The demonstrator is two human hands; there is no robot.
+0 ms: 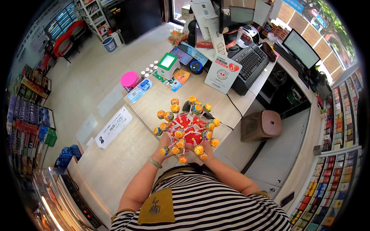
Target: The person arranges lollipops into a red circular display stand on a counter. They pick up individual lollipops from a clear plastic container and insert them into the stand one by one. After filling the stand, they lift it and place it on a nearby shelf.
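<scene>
A red lollipop display stand [188, 127] is held close in front of my body, over the near edge of the counter. Many wrapped lollipops [179, 133] with orange-yellow tops stick out from it on white sticks. My left hand [164, 145] grips its left side, and a pale green bangle [155, 162] circles that wrist. On the opposite side, my right hand [206, 148] holds the stand too. Lollipops hide most of the fingers of both hands. A dark object [186, 106] shows just behind the stand, too covered to name.
Beyond the stand, the counter [115, 161] bears a green-and-white payment box [167, 66], a pink-lidded jar [130, 80], a round black speaker [196, 67] and an upright sign [223, 73]. A keyboard [251, 63] sits at the right. A brown plastic stool [261, 125] stands on the floor.
</scene>
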